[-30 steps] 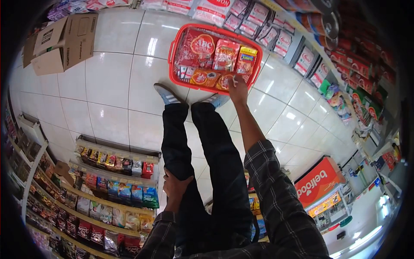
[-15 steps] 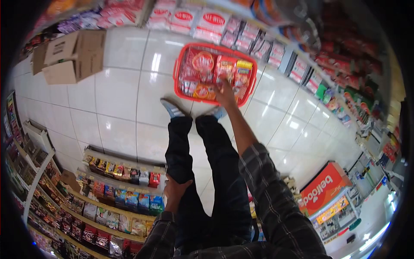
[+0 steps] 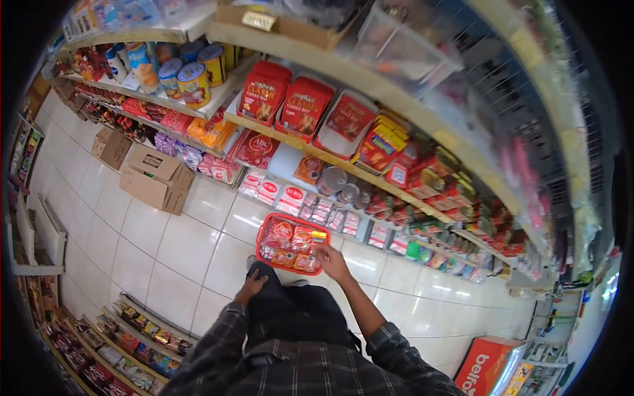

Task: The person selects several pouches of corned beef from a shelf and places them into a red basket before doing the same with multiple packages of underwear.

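On the tiled floor in front of my feet stands a red plastic basket (image 3: 260,239) filled with red and orange packets (image 3: 282,231). My right hand (image 3: 331,261) is above the basket's right rim, its fingers loosely apart and pointing toward the packets. I see nothing in it. Resting on my left knee is my left hand (image 3: 251,288), with its thumb out to the side and its fingers lying on the dark trousers (image 3: 290,310).
Ahead, a shelf rack (image 3: 310,148) carries red corned beef boxes (image 3: 304,109), sachets and cans. Cardboard boxes (image 3: 155,178) sit on the floor at left. More shelving (image 3: 125,356) is at lower left, and a red freezer (image 3: 485,366) at lower right.
My view has tilted up and risen, bringing the shelves ahead into sight. My right hand has moved from over the packets to the basket's right rim. My left hand stays on my knee.
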The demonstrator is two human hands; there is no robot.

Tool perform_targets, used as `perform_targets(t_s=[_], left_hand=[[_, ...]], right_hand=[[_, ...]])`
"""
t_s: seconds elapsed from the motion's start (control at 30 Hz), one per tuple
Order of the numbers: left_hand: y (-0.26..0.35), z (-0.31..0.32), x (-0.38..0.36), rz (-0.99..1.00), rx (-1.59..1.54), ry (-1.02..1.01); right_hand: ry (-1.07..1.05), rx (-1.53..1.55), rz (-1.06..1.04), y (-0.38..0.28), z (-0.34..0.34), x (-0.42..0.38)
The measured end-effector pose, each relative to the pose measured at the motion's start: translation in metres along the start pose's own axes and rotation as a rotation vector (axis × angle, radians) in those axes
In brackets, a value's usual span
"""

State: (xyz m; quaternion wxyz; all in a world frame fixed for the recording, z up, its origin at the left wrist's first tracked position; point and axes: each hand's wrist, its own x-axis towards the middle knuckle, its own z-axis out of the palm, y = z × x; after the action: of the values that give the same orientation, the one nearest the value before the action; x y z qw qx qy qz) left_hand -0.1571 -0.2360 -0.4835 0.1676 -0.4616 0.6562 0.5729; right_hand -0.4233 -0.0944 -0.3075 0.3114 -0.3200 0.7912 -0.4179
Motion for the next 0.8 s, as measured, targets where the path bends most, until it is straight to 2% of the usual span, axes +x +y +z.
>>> perform_targets(t_s=[0.07, 0.13, 0.17, 0.27, 0.3, 0.37, 0.4, 0.5, 0.53, 0.6, 0.67, 0.73, 0.8], left_hand=[[0.026, -0.014, -0.017, 0.071, -0.161, -0.104], [0.0, -0.019, -0.005, 0.168, -0.201, -0.062], [-0.011, -0.024, 0.003, 0.211, -0.22, -0.037], [-0.017, -0.064, -0.022, 0.137, -0.32, -0.135], [-0.018, -0.078, -0.031, 0.042, -0.339, -0.174], [-0.021, -0.101, -0.058, -0.007, -0.23, -0.139], [-0.026, -0.106, -0.068, -0.04, -0.178, -0.124], [-0.073, -0.106, -0.086, -0.265, -0.404, 0.021], [-0.099, -0.1, -0.089, -0.274, -0.47, 0.086], [-0.147, -0.089, -0.109, -0.345, -0.395, 0.128], [-0.199, -0.079, -0.144, -0.257, -0.306, 0.138], [-0.256, -0.065, -0.142, -0.274, -0.363, 0.06], [-0.221, -0.069, -0.184, -0.493, -0.469, 0.173]], right_hand=[[0.115, -0.15, -0.182, -0.043, -0.033, 0.029], [0.23, -0.226, -0.355, -0.086, -0.063, 0.074], [0.284, -0.206, -0.441, -0.136, -0.079, 0.085], [0.358, -0.214, -0.47, -0.203, -0.106, 0.142], [0.376, -0.222, -0.47, -0.216, -0.108, 0.16], [0.366, -0.345, -0.504, -0.246, -0.107, 0.193], [0.356, -0.406, -0.517, -0.255, -0.103, 0.206], [0.537, -0.67, -0.589, -0.264, -0.086, 0.245], [0.558, -0.724, -0.591, -0.267, -0.082, 0.256], [0.61, -0.83, -0.562, -0.262, -0.079, 0.264], [0.652, -0.861, -0.513, -0.262, -0.075, 0.268], [0.66, -0.906, -0.497, -0.267, -0.074, 0.272], [0.608, -0.892, -0.443, -0.276, -0.078, 0.278]])
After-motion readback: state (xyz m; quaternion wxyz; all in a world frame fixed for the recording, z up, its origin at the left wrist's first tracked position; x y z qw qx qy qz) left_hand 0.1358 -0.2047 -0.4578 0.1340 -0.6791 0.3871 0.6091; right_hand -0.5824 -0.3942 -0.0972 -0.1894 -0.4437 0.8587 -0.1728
